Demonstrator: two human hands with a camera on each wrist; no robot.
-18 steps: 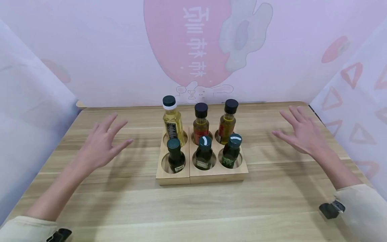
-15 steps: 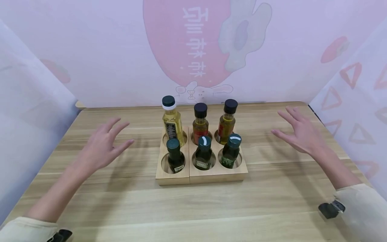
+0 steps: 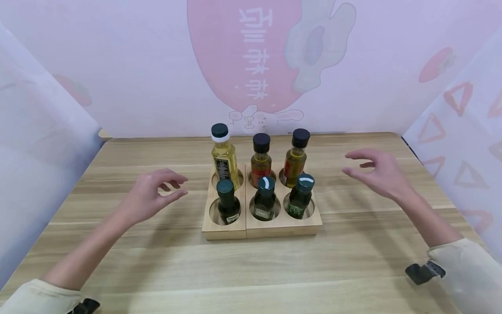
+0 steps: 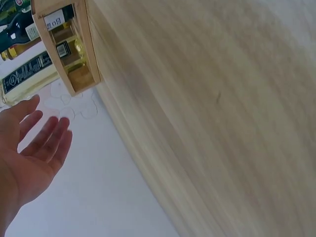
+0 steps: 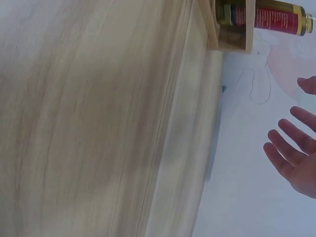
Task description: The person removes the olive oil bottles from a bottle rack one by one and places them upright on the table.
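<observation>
A pale wooden bottle rack (image 3: 282, 230) stands mid-table with two rows of bottles in round holes. At the back are a tall pale-yellow oil bottle (image 3: 223, 158) with a green cap and two black-capped bottles with red labels, one in the middle (image 3: 260, 169) and one on the right (image 3: 293, 163). Three dark green-capped bottles, such as the front-left one (image 3: 227, 204), lean in the front row. My left hand (image 3: 147, 198) hovers left of the rack, fingers loosely bent, holding nothing. On the other side my right hand (image 3: 378, 176), also holding nothing, hovers farther off with thumb and fingers apart.
The wooden table (image 3: 255, 270) reaches back to a pale printed curtain (image 3: 137, 69). Similar cloth hangs along both sides. Dark straps sit near both cream sleeves (image 3: 470, 266).
Both hands have moved inward toward the rack, and their fingers have bent from a wide spread. The left hand has also come slightly nearer me. Rack and bottles have stayed put.
</observation>
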